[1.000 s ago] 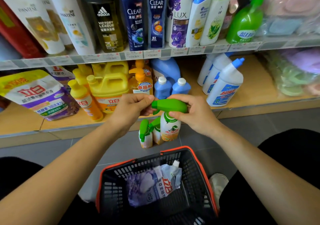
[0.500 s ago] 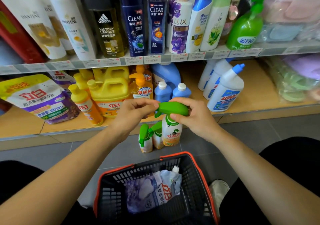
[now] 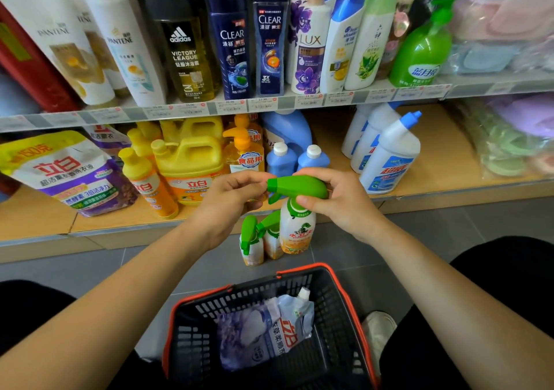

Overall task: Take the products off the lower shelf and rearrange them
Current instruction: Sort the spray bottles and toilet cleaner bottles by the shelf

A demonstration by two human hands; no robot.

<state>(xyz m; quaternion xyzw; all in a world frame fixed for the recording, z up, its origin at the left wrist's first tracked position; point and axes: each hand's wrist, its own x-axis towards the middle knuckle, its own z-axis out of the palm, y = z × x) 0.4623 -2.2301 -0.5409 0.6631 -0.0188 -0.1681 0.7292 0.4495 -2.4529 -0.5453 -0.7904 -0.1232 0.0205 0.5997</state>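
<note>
Wooden lower shelf fills the far side of my remote view, with yellow detergent jugs at left and white cleaner bottles at right. Near me, a black basket holds a purple refill pouch. Between them the spray bottle stands upright off the shelf, two more spray bottles just left. The right hand curls round its green trigger head; the left hand pinches the nozzle tip.
</note>
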